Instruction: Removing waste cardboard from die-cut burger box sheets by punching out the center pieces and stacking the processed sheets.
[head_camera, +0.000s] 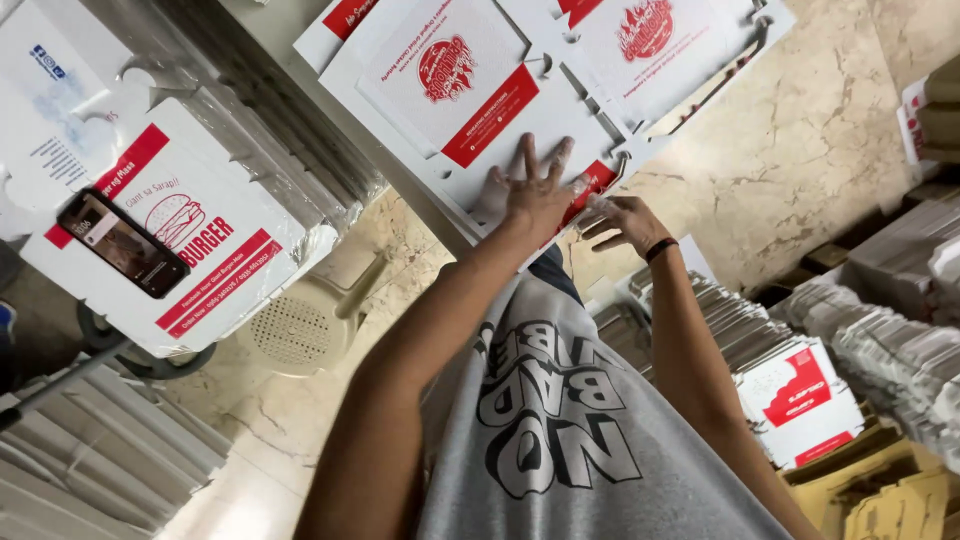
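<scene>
My flat carton (480, 110) is white with red print and a red band — beside it, beige marbled floor (800, 150); my shirt (560, 420) grey.

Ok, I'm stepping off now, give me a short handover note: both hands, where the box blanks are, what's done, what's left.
Left hand: open, fingers spread, pressing flat on the white-and-red box blank on the table.
Right hand: at that blank's near edge, fingers curled on a flap; grip unclear.
Another flat blank lies beside it. Stacks of flat blanks stand low at right, a wrapped stack with a phone on it at left.
Done: blank laid out. Left: it is still flat, unfolded.
</scene>
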